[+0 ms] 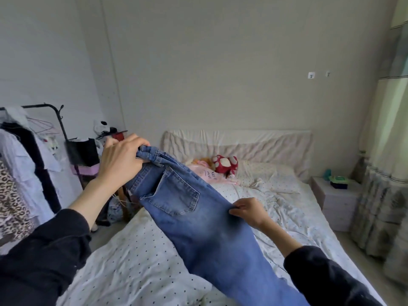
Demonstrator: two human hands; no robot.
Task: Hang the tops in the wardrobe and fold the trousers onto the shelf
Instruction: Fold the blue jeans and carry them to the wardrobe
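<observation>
A pair of blue jeans (pixel 198 221) stretches diagonally above the bed, back pocket facing me, legs running down to the bottom right. My left hand (pixel 122 160) grips the bunched waistband at the upper left. My right hand (pixel 248 209) pinches the edge of the jeans near the seat, further down on the right. A pink top (pixel 212 175) with printed lettering lies on the bed by the pillows, partly hidden behind the jeans.
The bed (pixel 136 261) has a dotted white sheet. A black clothes rack (pixel 42 138) with hung garments and spare hangers stands at the left. A red plush toy (pixel 226 163) lies by the pillows. A white nightstand (pixel 337 199) and curtains (pixel 388 173) are at the right.
</observation>
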